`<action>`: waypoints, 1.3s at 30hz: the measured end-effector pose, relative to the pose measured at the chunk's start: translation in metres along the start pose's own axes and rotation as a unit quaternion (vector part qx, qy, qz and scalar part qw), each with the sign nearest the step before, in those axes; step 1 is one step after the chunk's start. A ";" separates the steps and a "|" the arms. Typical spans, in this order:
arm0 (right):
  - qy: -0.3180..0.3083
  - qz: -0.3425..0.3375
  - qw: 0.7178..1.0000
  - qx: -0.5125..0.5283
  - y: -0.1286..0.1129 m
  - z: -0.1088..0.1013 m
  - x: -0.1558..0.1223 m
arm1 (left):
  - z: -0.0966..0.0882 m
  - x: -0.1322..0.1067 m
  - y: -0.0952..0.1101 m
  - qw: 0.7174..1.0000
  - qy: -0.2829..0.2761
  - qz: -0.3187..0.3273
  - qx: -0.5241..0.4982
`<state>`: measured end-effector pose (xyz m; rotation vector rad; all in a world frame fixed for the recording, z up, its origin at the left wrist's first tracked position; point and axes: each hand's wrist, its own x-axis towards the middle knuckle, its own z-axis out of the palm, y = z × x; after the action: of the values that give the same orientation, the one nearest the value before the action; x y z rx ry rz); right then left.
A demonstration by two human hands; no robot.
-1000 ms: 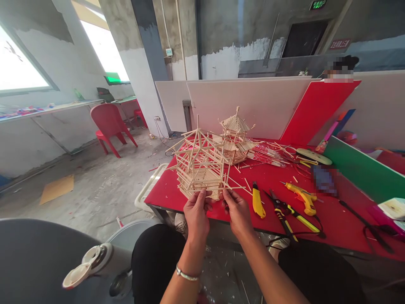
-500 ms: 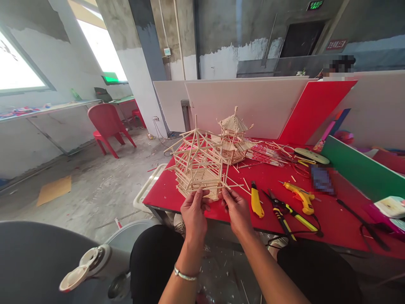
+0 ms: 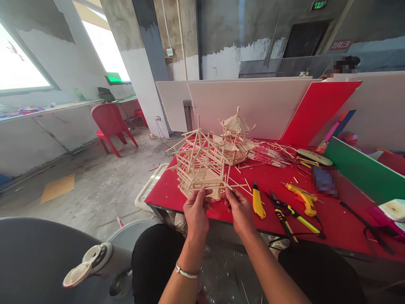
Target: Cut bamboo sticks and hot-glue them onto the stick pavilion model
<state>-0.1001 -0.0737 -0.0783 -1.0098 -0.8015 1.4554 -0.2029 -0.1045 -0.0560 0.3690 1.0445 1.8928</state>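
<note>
1. Two hands at the near edge of the red table [image 3: 177, 191], and here's the grip: left hand [image 3: 198, 204] and right hand [image 3: 238, 207] each pinch, thumb against curled fingers, what looks like one thin stick [image 3: 217, 187] running level between them.
2. That stick sits right in front of the open stick frame [image 3: 202, 174]; whether the two touch, I can't tell from here.
3. Handling now: the stick ought to be very light, stiff, dry rather than slippery, and likely to snap if bent. Fingertips near the ends look the sensible hold (no fists, please!).
4. The frame should be light too, but fragile at its many thin joints; I'd lift it low, by the dense base, never by the roof ribs.
5. And what a look: pale, straw-coloured sticks, slatted many-sided base, slim posts, bare ribs rising to one upright spike. Just behind stands a tiered stick pavilion [image 3: 234, 126], its pointed roof closely slatted.
</note>
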 end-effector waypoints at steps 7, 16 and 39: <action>0.006 -0.011 1.000 -0.012 0.000 -0.001 0.002 | 0.000 0.000 0.000 1.000 -0.001 -0.002 0.005; 0.000 -0.017 1.000 -0.004 0.000 -0.001 0.002 | -0.001 0.000 0.001 1.000 -0.002 0.000 0.001; 0.001 -0.025 1.000 -0.004 0.000 -0.001 0.001 | -0.007 0.003 0.005 0.999 0.021 0.030 0.004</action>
<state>-0.0992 -0.0727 -0.0787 -0.9907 -0.8266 1.4085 -0.2114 -0.1067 -0.0566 0.3706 1.0791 1.9572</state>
